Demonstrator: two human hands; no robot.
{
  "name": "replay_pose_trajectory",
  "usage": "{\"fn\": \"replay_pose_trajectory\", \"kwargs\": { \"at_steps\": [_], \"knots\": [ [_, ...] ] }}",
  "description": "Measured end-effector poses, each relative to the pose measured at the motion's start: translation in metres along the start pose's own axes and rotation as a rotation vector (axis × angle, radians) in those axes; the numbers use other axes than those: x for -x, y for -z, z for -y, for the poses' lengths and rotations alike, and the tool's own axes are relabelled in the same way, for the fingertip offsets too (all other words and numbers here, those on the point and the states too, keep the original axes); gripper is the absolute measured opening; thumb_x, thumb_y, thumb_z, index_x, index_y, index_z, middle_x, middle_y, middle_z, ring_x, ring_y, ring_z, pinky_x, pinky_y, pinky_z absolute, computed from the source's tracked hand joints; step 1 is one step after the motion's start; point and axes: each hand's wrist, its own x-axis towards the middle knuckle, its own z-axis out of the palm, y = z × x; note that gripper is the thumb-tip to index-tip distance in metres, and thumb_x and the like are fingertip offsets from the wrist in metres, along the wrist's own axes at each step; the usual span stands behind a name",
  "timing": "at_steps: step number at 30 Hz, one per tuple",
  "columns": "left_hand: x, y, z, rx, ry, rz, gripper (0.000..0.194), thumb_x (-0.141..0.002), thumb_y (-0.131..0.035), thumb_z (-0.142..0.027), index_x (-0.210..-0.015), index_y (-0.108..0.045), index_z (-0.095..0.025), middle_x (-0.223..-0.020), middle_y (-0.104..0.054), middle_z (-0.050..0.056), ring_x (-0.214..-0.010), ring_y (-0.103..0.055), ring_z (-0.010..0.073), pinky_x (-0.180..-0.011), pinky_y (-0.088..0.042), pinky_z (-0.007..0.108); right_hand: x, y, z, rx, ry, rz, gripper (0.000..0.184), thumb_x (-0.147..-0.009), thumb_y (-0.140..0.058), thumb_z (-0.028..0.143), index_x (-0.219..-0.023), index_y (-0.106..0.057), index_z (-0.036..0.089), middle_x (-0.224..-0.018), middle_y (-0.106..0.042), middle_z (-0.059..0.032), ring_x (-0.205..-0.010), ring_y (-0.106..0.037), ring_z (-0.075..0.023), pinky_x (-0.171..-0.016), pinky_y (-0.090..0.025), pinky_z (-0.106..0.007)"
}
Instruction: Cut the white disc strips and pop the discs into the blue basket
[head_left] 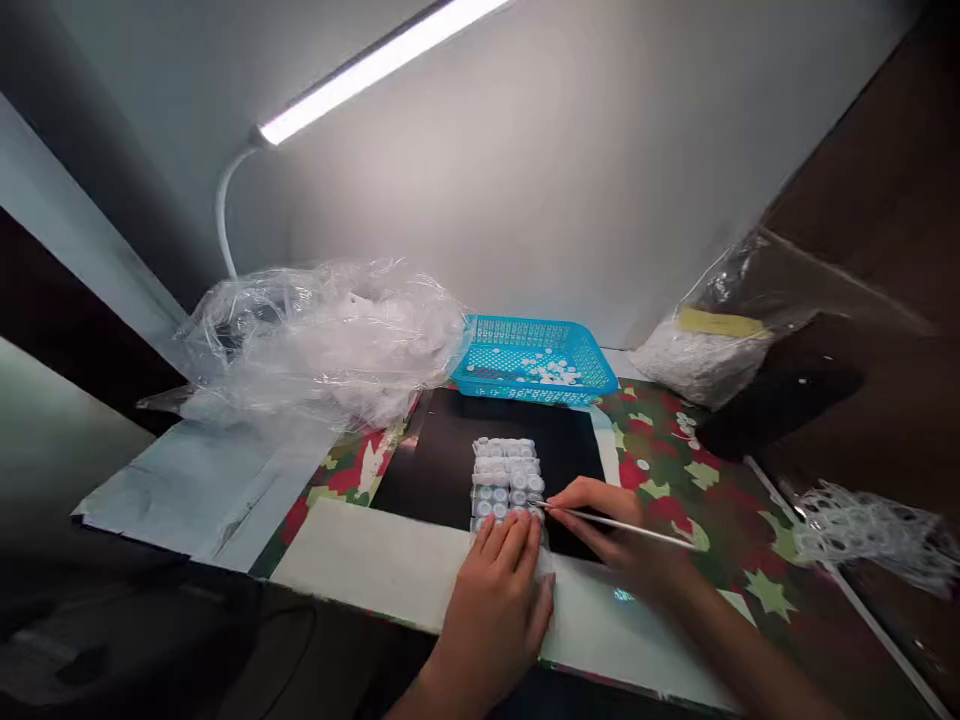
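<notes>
under a bright lamp (375, 65), left hand (499, 590) lies flat, fingers open, on a tray of small caps (506, 480). right hand (607, 520) pinches a thin stick (622, 523).

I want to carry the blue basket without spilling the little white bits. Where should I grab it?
Probably by its two short side rims, one hand on each. The blue basket sits flat and shallow on the table, open side up, with small white pieces loose inside. Come from the left and right; a plastic bag crowds its left end.

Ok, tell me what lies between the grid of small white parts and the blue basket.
Only bare black mat, head view, between the grid and basket.
</notes>
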Motion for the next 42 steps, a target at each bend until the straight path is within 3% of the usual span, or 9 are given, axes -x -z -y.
{"fn": "replay_pose_trajectory", "kwargs": {
  "at_steps": [11, 23, 30, 33, 36, 42],
  "knots": [
    [0.0, 0.0, -0.001, 0.05, 0.038, 0.031, 0.039, -0.088, -0.048, -0.029, -0.122, -0.056, -0.01, -0.126, -0.058, 0.01, -0.118, -0.052, 0.0248, -0.104, -0.039, 0.042, -0.004, -0.01, -0.01, 0.124, 0.294, 0.054, 0.02, -0.088, -0.055, 0.013, -0.105, -0.063, 0.02, -0.092, -0.071, -0.0054, -0.082, -0.063, -0.016, -0.072, -0.052, -0.028],
    [0.0, -0.001, 0.0, 0.063, 0.038, 0.046, 0.04, -0.09, -0.046, -0.031, -0.124, -0.054, -0.01, -0.129, -0.056, 0.01, -0.12, -0.05, 0.0243, -0.105, -0.038, 0.042, -0.006, -0.008, -0.006, 0.236, 0.348, 0.042, 0.017, -0.09, -0.053, 0.014, -0.103, -0.063, 0.018, -0.089, -0.071, -0.0049, -0.078, -0.063, -0.014, -0.068, -0.053, -0.025],
    [-0.001, 0.0, 0.0, 0.064, 0.039, 0.047, 0.043, -0.09, -0.045, -0.031, -0.128, -0.051, -0.01, -0.131, -0.054, 0.008, -0.121, -0.049, 0.0229, -0.106, -0.037, 0.04, -0.006, -0.011, -0.007, 0.582, 0.454, -0.017, 0.021, -0.089, -0.052, 0.009, -0.106, -0.061, 0.016, -0.091, -0.072, -0.0054, -0.074, -0.062, -0.0166, -0.062, -0.052, -0.028],
    [0.0, 0.0, 0.0, 0.064, 0.038, 0.042, 0.044, -0.09, -0.045, -0.031, -0.129, -0.049, -0.011, -0.132, -0.053, 0.008, -0.122, -0.049, 0.0228, -0.105, -0.037, 0.04, -0.009, -0.013, -0.005, 0.632, 0.419, -0.054, 0.021, -0.089, -0.05, 0.009, -0.106, -0.061, 0.016, -0.094, -0.072, -0.0057, -0.074, -0.062, -0.017, -0.062, -0.051, -0.029],
    [0.0, 0.001, 0.0, 0.074, 0.05, 0.061, 0.044, -0.091, -0.044, -0.031, -0.129, -0.05, -0.011, -0.131, -0.054, 0.008, -0.121, -0.049, 0.0229, -0.106, -0.037, 0.04, -0.009, -0.013, 0.0, 0.47, 0.349, -0.049, 0.019, -0.09, -0.05, 0.012, -0.103, -0.061, 0.018, -0.091, -0.072, -0.0049, -0.076, -0.062, -0.0165, -0.066, -0.051, -0.029],
    [0.001, 0.008, 0.003, 0.097, 0.02, 0.134, 0.049, -0.093, -0.039, -0.036, -0.136, -0.041, -0.012, -0.138, -0.047, 0.008, -0.128, -0.042, 0.0223, -0.108, -0.033, 0.039, -0.009, -0.002, 0.021, 0.097, -0.127, -0.023, 0.012, -0.091, -0.052, 0.025, -0.084, -0.06, 0.02, -0.08, -0.065, -0.0024, -0.074, -0.062, -0.0149, -0.065, -0.05, -0.026]
  ]
}}
